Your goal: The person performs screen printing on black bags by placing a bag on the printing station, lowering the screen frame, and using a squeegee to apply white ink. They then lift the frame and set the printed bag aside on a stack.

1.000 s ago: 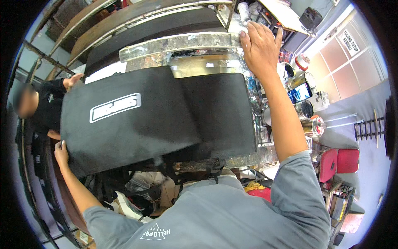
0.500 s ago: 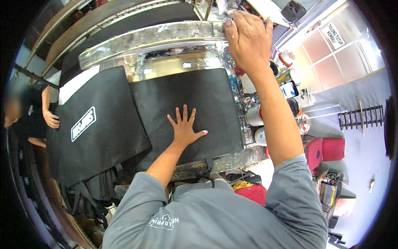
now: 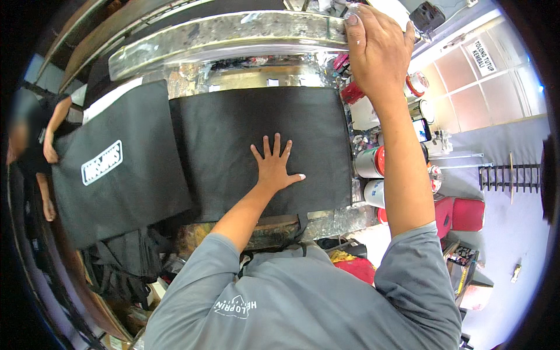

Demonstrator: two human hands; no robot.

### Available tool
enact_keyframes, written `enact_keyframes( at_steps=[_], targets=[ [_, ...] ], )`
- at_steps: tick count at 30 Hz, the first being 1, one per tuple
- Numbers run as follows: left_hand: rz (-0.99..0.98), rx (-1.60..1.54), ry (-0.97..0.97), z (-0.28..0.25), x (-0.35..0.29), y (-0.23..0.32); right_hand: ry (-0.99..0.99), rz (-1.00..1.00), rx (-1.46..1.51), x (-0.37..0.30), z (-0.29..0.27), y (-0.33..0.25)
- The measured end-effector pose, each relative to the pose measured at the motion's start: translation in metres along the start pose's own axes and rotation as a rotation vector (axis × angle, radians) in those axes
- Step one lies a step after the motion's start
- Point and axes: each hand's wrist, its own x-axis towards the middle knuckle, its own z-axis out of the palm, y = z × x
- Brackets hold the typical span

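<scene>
My left hand (image 3: 273, 168) lies flat, fingers spread, on a plain black fabric bag (image 3: 324, 134) stretched over the worktable. With my right hand (image 3: 379, 55) I grip the near right end of a screen printing frame (image 3: 227, 34); its long, worn edge is raised at the back of the table. Most of the frame's mesh is out of sight. To the left, a second black fabric bag (image 3: 140, 181) with a white printed label overlaps the plain one. A co-worker's hand (image 3: 51, 153) is at its left edge.
Paint cans (image 3: 370, 162) and a phone (image 3: 420, 129) line the table's right side. Dark bags (image 3: 125, 262) hang in a heap below the printed one. Long shelves (image 3: 87, 58) run along the far left. A red chair (image 3: 468, 214) stands at the right.
The printed bag has slid left, away from the plain bag, and the co-worker's hand has shifted left too. My hands keep their places; the whole view has shifted a little.
</scene>
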Motion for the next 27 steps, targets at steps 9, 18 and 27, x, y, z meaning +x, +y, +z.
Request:
enact_keyframes(
  at_steps=[9,18,27],
  targets=[
    [-0.006,-0.074,0.033,-0.026,-0.006,-0.018,0.021,-0.091,-0.064,-0.017,0.016,0.02],
    [0.115,-2.295,0.451,-0.202,-0.149,-0.048,-0.332,0.049,0.012,-0.191,-0.046,-0.03],
    [-0.697,-2.275,0.331,-0.069,-0.198,-0.079,-0.486,0.105,0.443,-0.14,0.115,-0.028]
  ],
)
